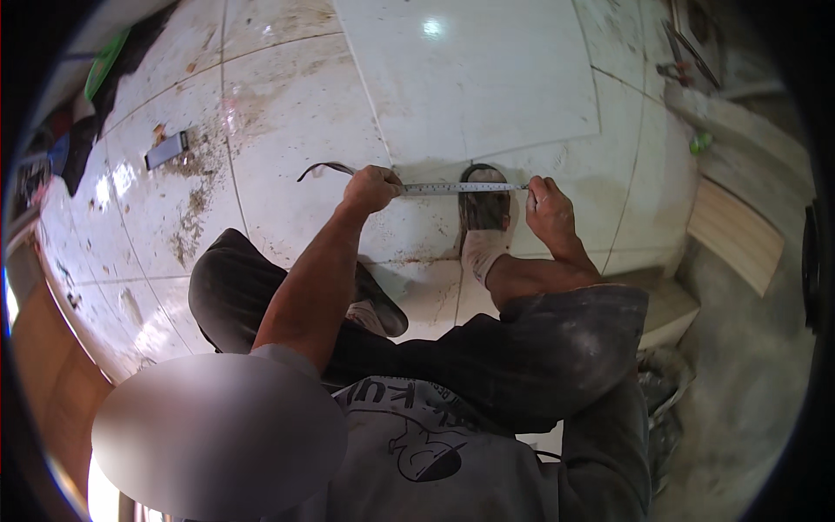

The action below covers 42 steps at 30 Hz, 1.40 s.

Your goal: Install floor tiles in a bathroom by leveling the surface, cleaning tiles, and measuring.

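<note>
A pale measuring tape is stretched straight between my two hands, low over the tiled floor and across the toe part of my dark shoe. My left hand is closed on the tape, and a loose dark end of it curls out past that hand to the left. On the other side of the shoe, my right hand pinches the tape's right end between its fingers. Just beyond the tape lies a large flat white panel.
White floor tiles carry dirt and grit on the left, around a small grey rectangular object. Hand tools lie at the far right. A curved wooden piece sits on the right, near a small green item.
</note>
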Each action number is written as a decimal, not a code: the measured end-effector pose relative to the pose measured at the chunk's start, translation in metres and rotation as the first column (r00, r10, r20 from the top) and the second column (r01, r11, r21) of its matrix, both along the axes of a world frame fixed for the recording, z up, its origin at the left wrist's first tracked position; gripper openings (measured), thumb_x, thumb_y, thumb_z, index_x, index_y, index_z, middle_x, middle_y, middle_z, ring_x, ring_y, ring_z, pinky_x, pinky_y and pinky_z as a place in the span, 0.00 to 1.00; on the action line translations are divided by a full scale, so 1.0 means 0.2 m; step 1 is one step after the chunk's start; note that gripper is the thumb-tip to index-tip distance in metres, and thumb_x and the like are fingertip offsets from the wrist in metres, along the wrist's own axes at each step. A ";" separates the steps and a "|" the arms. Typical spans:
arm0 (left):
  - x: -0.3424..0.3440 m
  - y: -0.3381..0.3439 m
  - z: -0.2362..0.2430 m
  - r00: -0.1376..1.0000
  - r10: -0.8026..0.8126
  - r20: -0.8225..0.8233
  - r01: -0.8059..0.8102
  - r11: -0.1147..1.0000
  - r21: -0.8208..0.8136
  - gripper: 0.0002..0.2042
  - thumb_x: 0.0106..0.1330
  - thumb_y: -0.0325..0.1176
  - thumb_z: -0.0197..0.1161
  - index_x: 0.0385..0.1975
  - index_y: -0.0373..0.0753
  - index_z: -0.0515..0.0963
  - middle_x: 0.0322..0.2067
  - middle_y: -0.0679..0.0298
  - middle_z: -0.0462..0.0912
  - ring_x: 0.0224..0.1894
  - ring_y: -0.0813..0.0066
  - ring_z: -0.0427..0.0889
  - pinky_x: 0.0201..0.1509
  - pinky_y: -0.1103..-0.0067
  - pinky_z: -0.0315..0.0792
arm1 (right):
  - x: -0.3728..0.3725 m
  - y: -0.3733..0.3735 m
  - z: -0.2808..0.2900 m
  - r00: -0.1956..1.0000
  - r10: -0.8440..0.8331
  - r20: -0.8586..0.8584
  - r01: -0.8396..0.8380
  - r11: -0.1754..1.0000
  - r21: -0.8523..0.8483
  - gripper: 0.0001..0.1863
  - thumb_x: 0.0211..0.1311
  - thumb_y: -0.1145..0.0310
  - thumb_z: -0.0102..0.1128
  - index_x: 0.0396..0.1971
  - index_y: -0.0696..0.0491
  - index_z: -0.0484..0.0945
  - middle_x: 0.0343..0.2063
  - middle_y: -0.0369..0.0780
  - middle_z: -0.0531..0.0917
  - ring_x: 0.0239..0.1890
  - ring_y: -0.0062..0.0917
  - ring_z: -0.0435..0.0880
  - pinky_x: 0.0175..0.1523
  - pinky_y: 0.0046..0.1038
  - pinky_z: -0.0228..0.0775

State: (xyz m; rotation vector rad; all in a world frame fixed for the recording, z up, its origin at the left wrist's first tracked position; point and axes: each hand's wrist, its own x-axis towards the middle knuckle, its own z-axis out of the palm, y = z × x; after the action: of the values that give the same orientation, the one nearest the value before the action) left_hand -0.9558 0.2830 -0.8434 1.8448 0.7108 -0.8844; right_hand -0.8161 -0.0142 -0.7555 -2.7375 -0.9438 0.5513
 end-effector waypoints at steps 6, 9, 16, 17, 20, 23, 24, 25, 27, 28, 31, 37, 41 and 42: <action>-0.01 -0.02 -0.06 0.997 -0.024 0.079 0.012 0.989 0.145 0.11 0.49 0.40 0.63 0.32 0.48 0.82 0.32 0.59 0.83 0.39 0.65 0.81 0.45 0.74 0.72 | 0.00 0.03 -0.11 0.989 -0.059 0.137 0.054 0.998 0.040 0.08 0.50 0.75 0.53 0.31 0.52 0.67 0.25 0.46 0.72 0.29 0.45 0.75 0.33 0.42 0.69; 0.04 -0.05 0.00 0.999 0.042 0.034 -0.047 0.987 0.156 0.10 0.49 0.40 0.62 0.32 0.49 0.82 0.33 0.59 0.82 0.39 0.64 0.81 0.45 0.73 0.73 | 0.07 0.04 -0.20 0.992 -0.077 0.099 0.073 0.997 0.041 0.07 0.51 0.75 0.52 0.31 0.52 0.67 0.26 0.46 0.72 0.30 0.45 0.75 0.34 0.42 0.69; -0.03 -0.03 -0.02 0.981 0.184 0.052 -0.192 0.940 0.281 0.10 0.48 0.35 0.63 0.30 0.42 0.82 0.26 0.59 0.83 0.30 0.67 0.82 0.38 0.75 0.74 | 0.16 0.15 -0.37 0.997 0.024 0.073 -0.030 0.996 0.087 0.09 0.50 0.74 0.54 0.31 0.51 0.67 0.31 0.42 0.72 0.36 0.40 0.75 0.35 0.40 0.71; -0.04 -0.06 -0.02 0.982 0.186 0.042 -0.190 0.946 0.261 0.10 0.47 0.35 0.63 0.30 0.41 0.82 0.25 0.59 0.83 0.29 0.68 0.81 0.38 0.75 0.73 | 0.15 0.12 -0.40 0.994 0.042 0.104 -0.050 0.995 0.084 0.09 0.49 0.74 0.55 0.31 0.51 0.68 0.31 0.41 0.72 0.37 0.38 0.75 0.36 0.37 0.71; -0.02 -0.06 -0.02 0.978 0.208 0.017 -0.206 0.945 0.252 0.09 0.47 0.34 0.63 0.29 0.43 0.83 0.27 0.60 0.83 0.31 0.67 0.81 0.40 0.75 0.73 | 0.16 0.11 -0.42 0.990 0.042 0.135 -0.055 0.994 0.092 0.08 0.49 0.75 0.56 0.31 0.52 0.69 0.31 0.40 0.72 0.37 0.37 0.74 0.36 0.35 0.72; -0.03 -0.09 -0.03 0.977 0.215 -0.004 -0.207 0.945 0.255 0.09 0.47 0.33 0.63 0.29 0.45 0.83 0.29 0.60 0.83 0.34 0.66 0.81 0.42 0.74 0.73 | 0.16 0.07 -0.45 0.986 0.058 0.159 -0.087 0.980 0.180 0.08 0.48 0.75 0.56 0.30 0.52 0.70 0.32 0.40 0.72 0.38 0.36 0.74 0.36 0.34 0.72; -0.03 -0.08 -0.03 0.979 0.204 0.001 -0.197 0.946 0.258 0.09 0.47 0.33 0.63 0.29 0.45 0.83 0.29 0.60 0.83 0.34 0.67 0.81 0.42 0.74 0.73 | 0.16 0.07 -0.45 0.986 0.051 0.157 -0.081 0.979 0.187 0.08 0.48 0.75 0.56 0.30 0.52 0.70 0.32 0.40 0.72 0.38 0.36 0.74 0.36 0.34 0.72; -0.02 -0.08 -0.03 0.980 0.198 0.001 -0.191 0.945 0.265 0.09 0.47 0.33 0.63 0.29 0.45 0.83 0.29 0.60 0.83 0.34 0.67 0.81 0.42 0.74 0.73 | 0.15 0.06 -0.45 0.988 0.040 0.148 -0.070 0.976 0.206 0.08 0.48 0.76 0.56 0.30 0.52 0.70 0.32 0.40 0.72 0.37 0.36 0.74 0.37 0.34 0.72; -0.01 -0.09 -0.02 0.982 0.186 -0.011 -0.176 0.947 0.268 0.09 0.47 0.33 0.64 0.30 0.44 0.83 0.28 0.60 0.83 0.33 0.68 0.81 0.41 0.75 0.73 | 0.14 0.05 -0.45 0.990 0.021 0.139 -0.052 0.973 0.225 0.08 0.48 0.76 0.56 0.30 0.53 0.71 0.32 0.40 0.72 0.37 0.36 0.74 0.37 0.34 0.72; -0.01 -0.09 -0.01 0.984 0.179 -0.011 -0.170 0.948 0.268 0.09 0.47 0.33 0.64 0.30 0.44 0.83 0.28 0.60 0.83 0.33 0.68 0.81 0.41 0.75 0.73 | 0.14 0.04 -0.46 0.990 0.010 0.140 -0.044 0.970 0.241 0.09 0.47 0.76 0.56 0.31 0.53 0.71 0.32 0.40 0.72 0.38 0.36 0.74 0.37 0.34 0.72; -0.02 -0.08 0.01 0.977 0.209 0.036 -0.212 0.954 0.211 0.11 0.47 0.33 0.65 0.31 0.39 0.82 0.25 0.60 0.82 0.29 0.72 0.80 0.38 0.78 0.73 | 0.15 0.03 -0.48 0.989 0.008 0.146 -0.045 0.966 0.253 0.10 0.47 0.77 0.57 0.32 0.53 0.71 0.33 0.40 0.72 0.38 0.36 0.74 0.38 0.34 0.72; -0.02 -0.05 0.02 0.982 0.188 0.004 -0.186 0.966 0.179 0.09 0.48 0.33 0.63 0.29 0.42 0.82 0.25 0.62 0.82 0.29 0.71 0.80 0.37 0.77 0.73 | 0.17 0.00 -0.49 0.986 -0.050 0.158 0.011 0.971 0.238 0.08 0.49 0.76 0.56 0.31 0.53 0.71 0.33 0.40 0.72 0.39 0.37 0.73 0.40 0.36 0.70; -0.03 -0.04 -0.01 0.988 0.153 -0.009 -0.147 0.965 0.219 0.09 0.49 0.35 0.63 0.31 0.44 0.82 0.27 0.63 0.83 0.31 0.70 0.81 0.39 0.76 0.73 | 0.18 0.00 -0.49 0.978 -0.025 0.207 -0.029 0.967 0.253 0.11 0.44 0.79 0.57 0.31 0.54 0.72 0.33 0.41 0.72 0.37 0.36 0.73 0.38 0.34 0.71; -0.03 -0.04 -0.02 0.993 0.121 -0.004 -0.117 0.967 0.227 0.09 0.49 0.35 0.63 0.31 0.45 0.82 0.28 0.64 0.83 0.32 0.70 0.81 0.40 0.76 0.73 | 0.18 0.00 -0.49 0.979 -0.024 0.203 -0.029 0.967 0.254 0.11 0.44 0.79 0.57 0.31 0.54 0.72 0.33 0.41 0.72 0.37 0.36 0.73 0.38 0.34 0.71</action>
State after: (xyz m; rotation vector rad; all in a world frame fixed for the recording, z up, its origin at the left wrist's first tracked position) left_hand -0.9617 0.2742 -0.8474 1.9721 0.9571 -0.7676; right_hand -0.7803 -0.0136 -0.8532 -2.5919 -0.9871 0.1343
